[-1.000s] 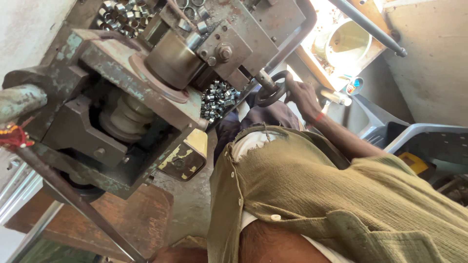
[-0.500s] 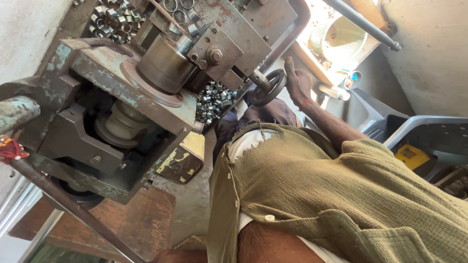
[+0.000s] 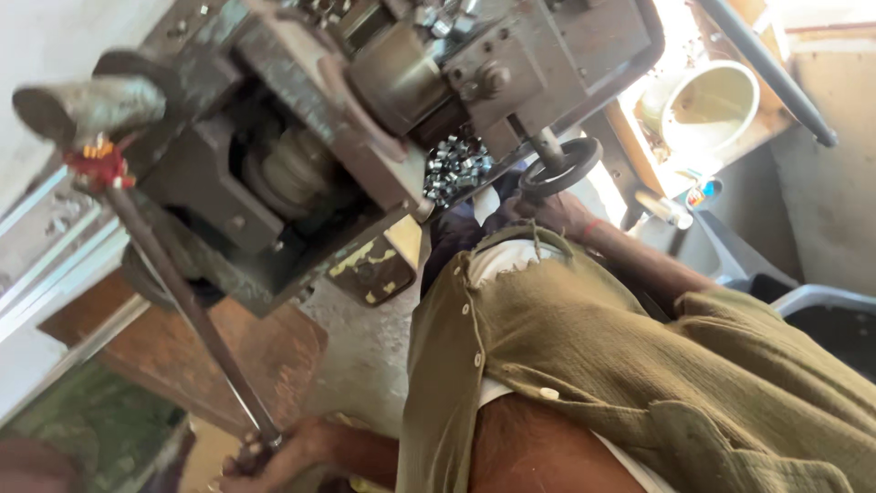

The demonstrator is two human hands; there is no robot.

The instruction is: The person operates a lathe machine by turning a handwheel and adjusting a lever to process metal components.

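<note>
A grimy grey metal machine [image 3: 301, 173] fills the upper left. My left hand [image 3: 274, 454] is at the bottom edge, closed around the lower end of a long dark lever rod [image 3: 187, 306] that rises to a red-wrapped joint [image 3: 96, 164] on the machine. My right hand [image 3: 558, 213] reaches past my olive shirt [image 3: 593, 365]. Its fingers curl on the lower rim of a small black handwheel [image 3: 561, 164] at the machine's right side. A heap of shiny metal nuts [image 3: 453, 167] lies just left of the wheel.
A brown wooden board [image 3: 265, 347] lies under the machine. A pale bucket [image 3: 707, 105] stands at the upper right beside a dark slanted bar [image 3: 771, 73]. A grey plastic crate [image 3: 821, 306] sits at the right, and a concrete floor [image 3: 360, 351] shows between board and shirt.
The view has swung, bringing my left hand and the lever's lower end into sight. My right hand has slid from the wheel's face down to its lower rim.
</note>
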